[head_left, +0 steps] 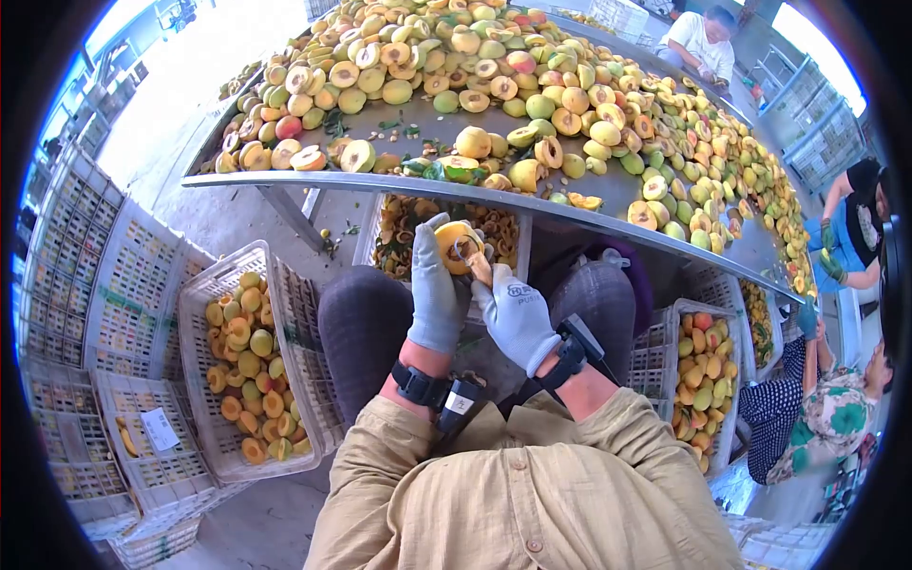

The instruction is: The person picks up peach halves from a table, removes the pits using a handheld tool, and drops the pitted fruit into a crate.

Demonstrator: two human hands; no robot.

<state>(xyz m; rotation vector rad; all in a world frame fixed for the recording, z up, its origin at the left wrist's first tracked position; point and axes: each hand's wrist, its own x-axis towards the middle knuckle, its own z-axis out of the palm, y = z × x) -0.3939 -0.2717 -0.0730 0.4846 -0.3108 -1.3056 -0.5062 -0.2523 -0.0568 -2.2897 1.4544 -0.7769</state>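
My left hand [437, 302], in a pale glove, is closed around a halved yellow peach [446, 253] with its cut face up. My right hand [519, 321], gloved as well, grips a pitting tool by its wooden handle [481, 270]. The tool's curved metal end sits in the dark middle of the peach half. Both hands are above my lap, in front of the metal table [446, 128], which bears a heap of halved and whole peaches [589, 100]. Just beyond the hands, below the table edge, a crate [523, 255] holds brownish pits and scraps.
A crate of peach halves [309, 464] stands at my left, beside stacked crates [66, 256]. Another filled crate [730, 375] is at my right. Co-workers sit at the right side [826, 418] and far side [698, 43] of the table.
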